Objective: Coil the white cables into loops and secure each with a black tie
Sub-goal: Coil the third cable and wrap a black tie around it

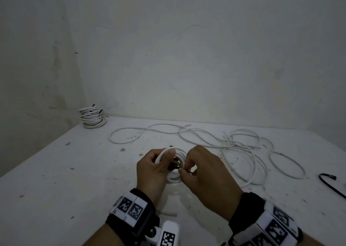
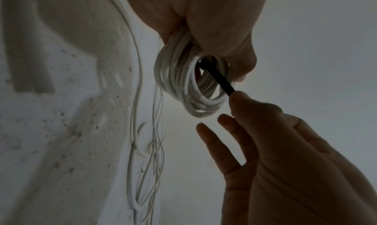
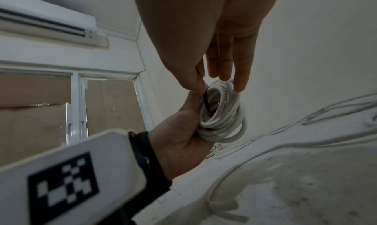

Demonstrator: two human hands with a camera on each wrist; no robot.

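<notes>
My left hand [image 1: 157, 168] grips a coil of white cable [image 1: 173, 178] above the middle of the table, fingers curled round its left side. The coil [image 2: 189, 89] shows as several tight loops in the left wrist view. A black tie [image 2: 219, 79] runs through the coil's opening. My right hand [image 1: 198, 170] pinches the tie's free end between thumb and forefinger [image 2: 238, 99], the other fingers spread. The right wrist view shows the tie [image 3: 206, 99] going down into the coil [image 3: 222, 114] held by my left hand [image 3: 183, 141].
Loose white cables [image 1: 243, 148] lie tangled across the table's far right half. A stack of tied coils [image 1: 92, 117] stands in the far left corner by the wall. Another black tie [image 1: 329, 182] lies near the right edge. The table [image 1: 56, 170] is white and speckled.
</notes>
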